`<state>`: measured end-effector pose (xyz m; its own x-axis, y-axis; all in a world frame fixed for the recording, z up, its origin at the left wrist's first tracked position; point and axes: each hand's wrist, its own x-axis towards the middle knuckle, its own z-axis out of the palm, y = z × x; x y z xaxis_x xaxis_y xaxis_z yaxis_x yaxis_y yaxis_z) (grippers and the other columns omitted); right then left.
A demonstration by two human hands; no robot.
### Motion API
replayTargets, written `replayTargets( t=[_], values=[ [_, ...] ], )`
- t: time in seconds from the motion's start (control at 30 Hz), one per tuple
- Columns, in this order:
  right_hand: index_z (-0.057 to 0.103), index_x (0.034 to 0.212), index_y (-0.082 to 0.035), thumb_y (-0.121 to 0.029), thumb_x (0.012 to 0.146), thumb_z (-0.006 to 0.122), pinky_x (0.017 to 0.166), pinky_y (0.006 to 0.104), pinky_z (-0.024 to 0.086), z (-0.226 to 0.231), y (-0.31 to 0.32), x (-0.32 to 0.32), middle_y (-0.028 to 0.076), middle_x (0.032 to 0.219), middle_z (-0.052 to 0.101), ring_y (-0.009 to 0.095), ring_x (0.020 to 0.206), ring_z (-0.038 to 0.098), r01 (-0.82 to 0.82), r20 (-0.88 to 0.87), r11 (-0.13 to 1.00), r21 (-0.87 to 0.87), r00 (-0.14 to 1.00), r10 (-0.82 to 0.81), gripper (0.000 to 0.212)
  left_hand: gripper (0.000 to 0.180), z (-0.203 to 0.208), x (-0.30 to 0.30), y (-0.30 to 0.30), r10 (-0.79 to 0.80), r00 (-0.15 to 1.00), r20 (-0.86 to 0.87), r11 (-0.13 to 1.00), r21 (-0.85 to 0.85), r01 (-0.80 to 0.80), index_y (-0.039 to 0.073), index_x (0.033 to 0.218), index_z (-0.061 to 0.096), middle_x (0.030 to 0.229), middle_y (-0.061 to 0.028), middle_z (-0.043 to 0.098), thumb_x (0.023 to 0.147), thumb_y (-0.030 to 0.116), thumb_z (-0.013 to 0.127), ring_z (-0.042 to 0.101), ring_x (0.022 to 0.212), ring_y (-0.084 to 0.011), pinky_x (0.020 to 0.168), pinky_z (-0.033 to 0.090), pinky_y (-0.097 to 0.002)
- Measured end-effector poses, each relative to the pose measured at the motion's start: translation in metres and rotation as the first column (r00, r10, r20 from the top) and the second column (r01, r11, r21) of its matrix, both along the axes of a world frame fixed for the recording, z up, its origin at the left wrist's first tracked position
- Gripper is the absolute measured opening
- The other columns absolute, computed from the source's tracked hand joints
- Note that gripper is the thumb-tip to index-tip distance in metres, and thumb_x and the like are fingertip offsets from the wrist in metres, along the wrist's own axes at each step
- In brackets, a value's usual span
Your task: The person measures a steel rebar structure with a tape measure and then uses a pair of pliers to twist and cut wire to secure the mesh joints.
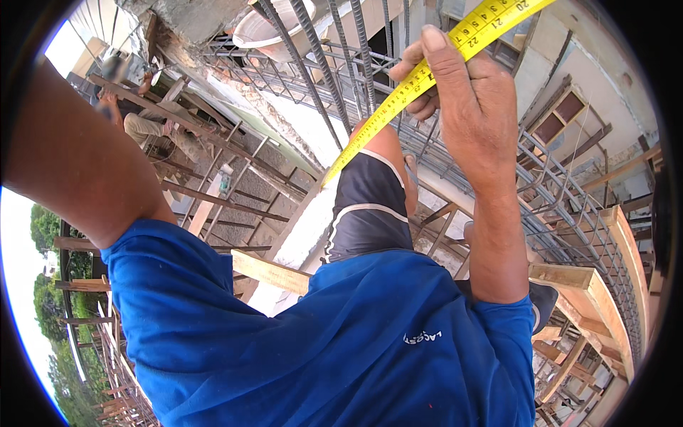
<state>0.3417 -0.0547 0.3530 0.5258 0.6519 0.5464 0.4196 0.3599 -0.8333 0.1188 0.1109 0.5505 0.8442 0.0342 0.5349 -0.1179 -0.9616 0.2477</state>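
Note:
A yellow tape measure blade (398,99) stretches slantwise from the top right edge down to a pale concrete ledge beside my knee. My right hand (466,96) is raised and closed on the blade, thumb on the near face and the other fingers curled behind it. The tape's case does not show. My left arm reaches up and out past the left edge, so my left hand is out of sight. Close to the blade, several upright ribbed steel bars (313,53) rise beyond my bent knee.
A whitish basin (267,32) sits behind the bars. Tied rebar cages (541,178) run to the right, above timber formwork (569,277). Wooden and metal scaffold poles (213,196) cross an open drop on the left. A person (146,107) sits farther off at upper left.

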Motion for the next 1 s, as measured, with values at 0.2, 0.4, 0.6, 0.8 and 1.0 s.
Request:
replayTargets(
  t=[0.2,0.4,0.6,0.8,1.0],
  values=[
    [0.067,0.102,0.006,-0.029,0.109,0.043,0.06,0.0262,0.052,0.037,-0.059,0.027,0.019,0.093,0.073,0.015,0.066,0.064,0.233,0.096,0.971,0.052,0.967,-0.237,0.044,0.049,-0.241,-0.004,0.074,0.19,0.928,-0.319,0.676,-0.644,-0.36,0.006,0.14,0.057,0.123,-0.0119,0.069,0.094,0.018,0.069,0.067,0.108,-0.0191,0.093,0.055,-0.0355],
    [0.057,0.098,0.013,-0.032,0.11,0.032,0.046,0.0216,0.057,0.063,-0.047,0.042,0.029,0.079,0.066,0.024,0.054,0.066,0.063,0.356,0.982,0.18,0.926,-0.125,0.053,0.066,-0.641,-0.116,0.182,0.476,0.466,-0.746,0.424,-0.27,-0.865,-0.004,0.136,0.055,0.125,-0.0267,0.065,0.078,0.021,0.072,0.062,0.119,-0.038,0.1,0.05,-0.0413],
    [0.062,0.099,0.007,-0.033,0.109,0.037,0.057,0.0317,0.058,0.058,-0.088,0.046,0.022,0.08,0.069,0.021,0.06,0.065,0.302,0.314,0.924,0.233,0.876,-0.366,0.049,0.098,-0.67,-0.001,0.141,0.1,0.708,-0.699,0.088,-0.702,-0.706,0.017,0.158,0.025,0.141,-0.009,0.056,0.079,0.032,0.081,0.051,0.13,-0.028,0.103,0.041,-0.0508],
    [0.062,0.105,0.007,-0.034,0.109,0.038,0.051,0.0277,0.053,0.056,-0.076,0.035,0.024,0.083,0.07,0.022,0.057,0.062,0.319,0.019,0.936,0.148,0.945,-0.326,0.048,0.081,-0.695,-0.016,0.136,0.2,0.715,-0.67,-0.276,-0.738,-0.615,0.023,0.15,0.04,0.135,-0.0021,0.056,0.081,0.033,0.082,0.052,0.122,-0.0233,0.093,0.042,-0.0475],
    [0.067,0.098,0.003,-0.041,0.105,0.052,0.053,0.0236,0.055,0.032,-0.102,0.066,0.016,0.08,0.073,0.013,0.058,0.065,0.393,-0.127,0.902,0.18,0.918,-0.375,0.047,0.072,-0.655,-0.049,0.152,0.389,0.832,-0.394,-0.089,-0.916,-0.392,0.015,0.15,0.045,0.129,-0.0063,0.059,0.083,0.023,0.073,0.059,0.11,-0.0209,0.095,0.046,-0.036]
  ],
)
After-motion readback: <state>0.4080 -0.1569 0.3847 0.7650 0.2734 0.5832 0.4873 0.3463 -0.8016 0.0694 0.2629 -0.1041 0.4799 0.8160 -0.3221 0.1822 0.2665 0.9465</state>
